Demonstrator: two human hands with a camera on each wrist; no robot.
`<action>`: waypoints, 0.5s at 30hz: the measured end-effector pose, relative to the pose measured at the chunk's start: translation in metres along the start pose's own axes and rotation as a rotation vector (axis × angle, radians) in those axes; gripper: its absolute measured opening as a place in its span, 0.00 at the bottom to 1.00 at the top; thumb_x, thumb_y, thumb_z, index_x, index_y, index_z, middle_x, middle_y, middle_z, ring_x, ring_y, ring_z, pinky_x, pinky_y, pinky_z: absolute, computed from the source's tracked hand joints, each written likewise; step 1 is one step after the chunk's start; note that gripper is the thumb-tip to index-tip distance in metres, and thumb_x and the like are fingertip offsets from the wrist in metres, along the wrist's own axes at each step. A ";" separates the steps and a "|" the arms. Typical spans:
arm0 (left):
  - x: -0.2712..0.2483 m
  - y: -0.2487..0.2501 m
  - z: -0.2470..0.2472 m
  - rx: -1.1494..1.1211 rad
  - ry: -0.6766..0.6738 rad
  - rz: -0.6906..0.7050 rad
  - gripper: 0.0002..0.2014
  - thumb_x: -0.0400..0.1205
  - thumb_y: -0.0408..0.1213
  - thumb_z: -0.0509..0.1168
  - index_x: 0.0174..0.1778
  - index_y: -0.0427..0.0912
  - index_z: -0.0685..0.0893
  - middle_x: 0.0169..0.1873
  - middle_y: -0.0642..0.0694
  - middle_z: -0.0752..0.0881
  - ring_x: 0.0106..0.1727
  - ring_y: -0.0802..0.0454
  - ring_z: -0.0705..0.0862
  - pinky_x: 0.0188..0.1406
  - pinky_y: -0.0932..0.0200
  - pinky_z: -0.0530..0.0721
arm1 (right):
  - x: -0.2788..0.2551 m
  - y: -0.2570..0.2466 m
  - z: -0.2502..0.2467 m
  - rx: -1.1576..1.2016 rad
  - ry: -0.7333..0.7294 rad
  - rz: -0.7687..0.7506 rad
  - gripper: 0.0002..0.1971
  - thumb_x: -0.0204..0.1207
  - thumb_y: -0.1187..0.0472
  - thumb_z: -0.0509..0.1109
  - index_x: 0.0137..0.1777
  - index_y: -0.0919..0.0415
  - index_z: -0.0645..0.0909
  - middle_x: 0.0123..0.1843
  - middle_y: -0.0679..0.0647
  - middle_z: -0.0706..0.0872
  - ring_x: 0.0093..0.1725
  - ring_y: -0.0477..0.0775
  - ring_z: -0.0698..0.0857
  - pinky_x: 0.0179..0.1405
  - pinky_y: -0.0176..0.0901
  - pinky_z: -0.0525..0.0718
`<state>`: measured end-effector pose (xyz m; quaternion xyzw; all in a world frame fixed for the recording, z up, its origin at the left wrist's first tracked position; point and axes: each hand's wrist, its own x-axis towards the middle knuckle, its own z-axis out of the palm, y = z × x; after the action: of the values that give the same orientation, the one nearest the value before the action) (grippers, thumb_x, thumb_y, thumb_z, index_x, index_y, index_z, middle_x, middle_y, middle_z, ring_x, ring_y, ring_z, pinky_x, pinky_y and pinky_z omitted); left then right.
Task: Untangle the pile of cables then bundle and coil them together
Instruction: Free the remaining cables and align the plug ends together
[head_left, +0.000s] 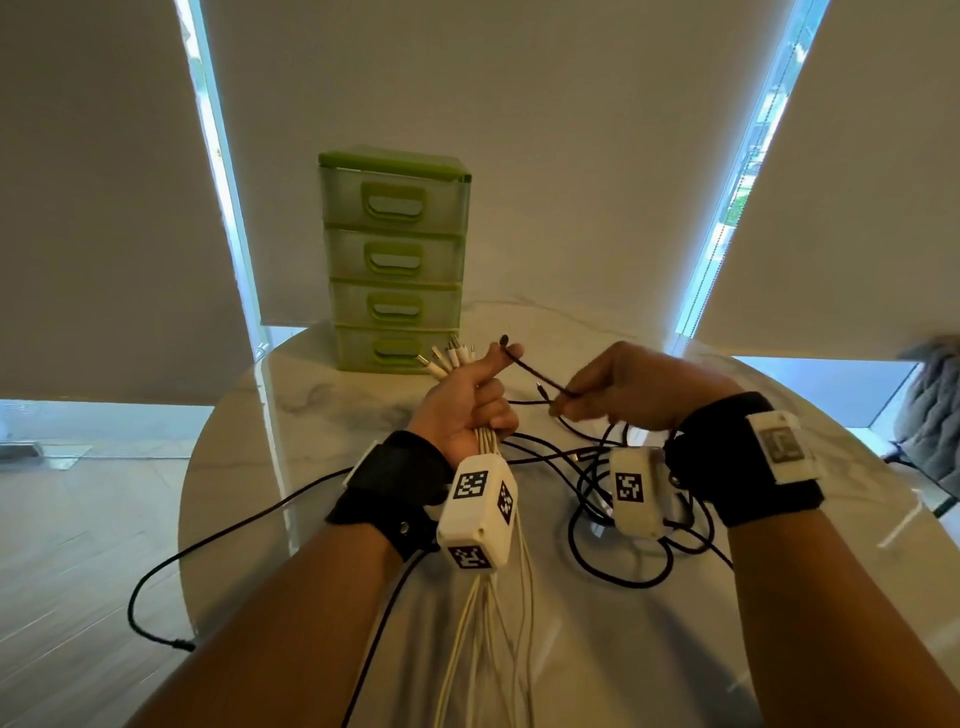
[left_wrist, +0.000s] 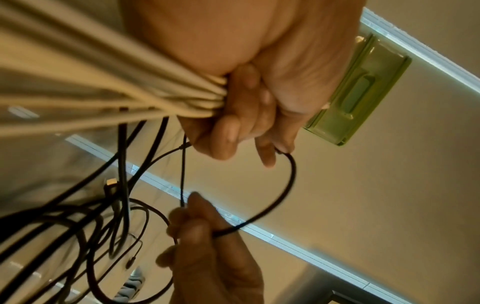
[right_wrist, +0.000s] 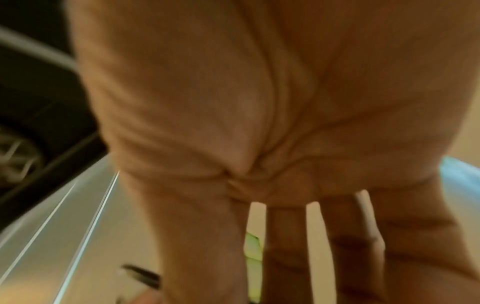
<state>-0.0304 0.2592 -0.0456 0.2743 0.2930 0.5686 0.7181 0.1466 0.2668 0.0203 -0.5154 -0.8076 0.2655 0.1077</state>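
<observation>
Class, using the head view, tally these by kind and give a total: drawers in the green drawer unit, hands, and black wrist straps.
Drawers in the green drawer unit: 4
Hands: 2, the left hand gripping white cables and the right hand pinching a black cable
Black wrist straps: 2
Total: 8

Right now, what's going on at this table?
A person is sorting cables at a round marble table. The left hand grips a bunch of white cables with their plugs sticking up, and its index finger and thumb also pinch one end of a thin black cable. The right hand pinches that same cable further along. More black cables lie tangled on the table in front of a green drawer unit.
</observation>
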 end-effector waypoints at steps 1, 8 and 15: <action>0.000 -0.001 0.000 -0.007 0.003 0.007 0.11 0.86 0.44 0.58 0.48 0.42 0.82 0.10 0.55 0.58 0.10 0.61 0.57 0.13 0.67 0.62 | -0.001 -0.001 0.001 -0.085 -0.039 0.031 0.07 0.77 0.57 0.73 0.50 0.44 0.90 0.47 0.43 0.89 0.52 0.47 0.83 0.64 0.48 0.77; -0.006 -0.004 0.010 0.196 0.032 0.108 0.08 0.86 0.33 0.59 0.43 0.39 0.81 0.14 0.55 0.59 0.13 0.61 0.57 0.15 0.66 0.61 | -0.001 -0.011 -0.008 0.150 0.259 -0.052 0.17 0.83 0.67 0.60 0.60 0.47 0.85 0.52 0.38 0.84 0.55 0.41 0.82 0.58 0.40 0.79; -0.011 -0.006 0.010 0.310 -0.015 0.082 0.13 0.85 0.30 0.60 0.37 0.41 0.85 0.14 0.55 0.59 0.14 0.60 0.56 0.15 0.65 0.59 | 0.010 -0.031 0.008 0.209 0.312 -0.173 0.07 0.81 0.61 0.67 0.52 0.52 0.86 0.43 0.44 0.87 0.43 0.41 0.83 0.40 0.30 0.75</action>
<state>-0.0214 0.2465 -0.0423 0.3979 0.3602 0.5435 0.6454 0.1145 0.2634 0.0290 -0.4652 -0.7904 0.2544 0.3069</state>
